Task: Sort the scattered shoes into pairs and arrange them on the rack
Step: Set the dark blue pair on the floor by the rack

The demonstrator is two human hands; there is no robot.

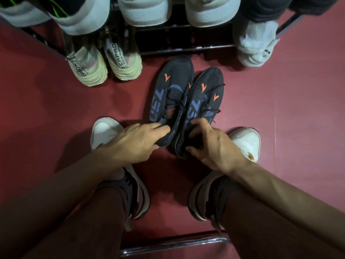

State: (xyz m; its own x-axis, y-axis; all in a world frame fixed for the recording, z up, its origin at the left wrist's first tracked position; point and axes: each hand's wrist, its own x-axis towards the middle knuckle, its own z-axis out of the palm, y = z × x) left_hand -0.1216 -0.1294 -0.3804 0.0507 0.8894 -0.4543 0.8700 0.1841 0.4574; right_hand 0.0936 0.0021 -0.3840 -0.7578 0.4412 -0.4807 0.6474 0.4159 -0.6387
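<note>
Two dark navy sneakers with orange marks lie side by side on the red floor, toes toward the rack: the left one (172, 85) and the right one (205, 96). My left hand (138, 142) grips the heel of the left sneaker. Around the heel of the right sneaker curl the fingers and thumb of my right hand (212, 144). The black rack (183, 46) stands at the top, with an open gap on its lowest bars just beyond the navy pair.
A cream pair (106, 66) sits on the lowest level at left, a white shoe (255, 47) at right. Grey-white shoes (211, 10) fill the shelf above. My own feet in white shoes (104, 131) flank the pair. A chrome bar (173, 243) runs below.
</note>
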